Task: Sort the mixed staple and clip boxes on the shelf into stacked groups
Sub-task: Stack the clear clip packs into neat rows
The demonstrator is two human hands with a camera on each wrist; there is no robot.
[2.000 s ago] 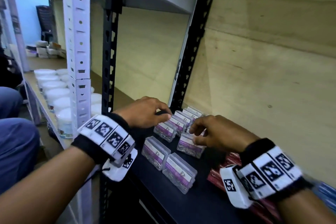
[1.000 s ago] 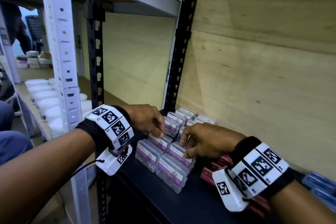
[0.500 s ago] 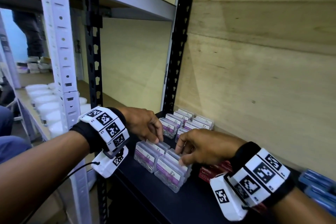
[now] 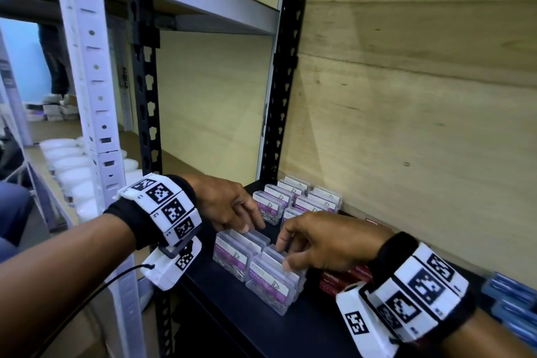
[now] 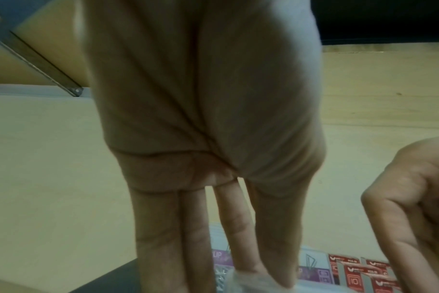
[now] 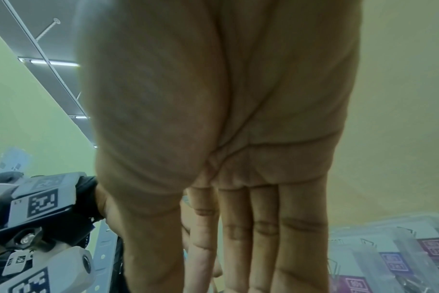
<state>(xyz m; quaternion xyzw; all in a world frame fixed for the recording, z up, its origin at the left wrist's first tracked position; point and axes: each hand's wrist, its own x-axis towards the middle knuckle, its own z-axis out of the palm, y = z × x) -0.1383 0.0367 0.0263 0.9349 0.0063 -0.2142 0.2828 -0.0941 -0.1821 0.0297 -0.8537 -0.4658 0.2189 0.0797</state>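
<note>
Clear paper-clip boxes with purple labels sit on the black shelf (image 4: 247, 317) in two clusters. The front cluster (image 4: 261, 273) lies under my hands and a back cluster (image 4: 296, 197) stands by the wooden wall. My left hand (image 4: 252, 228) pinches the top of the rear left clip box (image 4: 244, 238), seen between finger and thumb in the left wrist view (image 5: 248, 277). My right hand (image 4: 283, 256) pinches the rear right clip box (image 4: 274, 254) from above. Red staple boxes (image 4: 343, 279) lie under my right wrist, also visible in the left wrist view (image 5: 359, 275).
Blue boxes (image 4: 511, 299) lie at the far right of the shelf. A black upright post (image 4: 145, 125) and a white post (image 4: 96, 96) stand to the left. White tubs (image 4: 69, 166) fill the neighbouring shelf. The wooden back wall (image 4: 406, 125) is close behind.
Both hands drew a clip box each from the back cluster towards me and brought them down right behind the two front boxes. The head view tilted upward.
</note>
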